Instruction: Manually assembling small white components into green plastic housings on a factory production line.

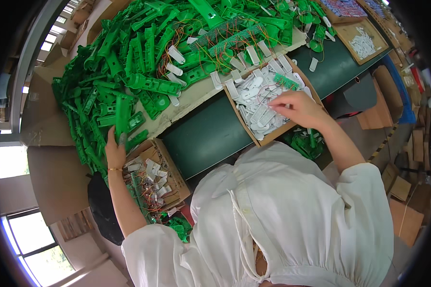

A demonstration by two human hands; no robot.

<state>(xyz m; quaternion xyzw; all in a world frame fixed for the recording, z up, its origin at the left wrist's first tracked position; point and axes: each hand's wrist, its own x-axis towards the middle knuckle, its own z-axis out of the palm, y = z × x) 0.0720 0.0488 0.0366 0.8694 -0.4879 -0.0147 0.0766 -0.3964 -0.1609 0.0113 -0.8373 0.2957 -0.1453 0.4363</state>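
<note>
At the left edge of a large heap of green plastic housings, my left hand is closed on the lower end of a long green plastic housing. My right hand is over a cardboard box filled with small white plastic parts. Its fingers are pinched together low over the white parts; what they hold, if anything, is too small to make out. A small green circuit board with thin wires lies on the white parts, just beyond my right fingers.
Circuit boards with orange wires and white tabs lie on the heap. Below my left hand stands an open box of wired white parts. A shallow tray of white pieces sits far right on the dark green table.
</note>
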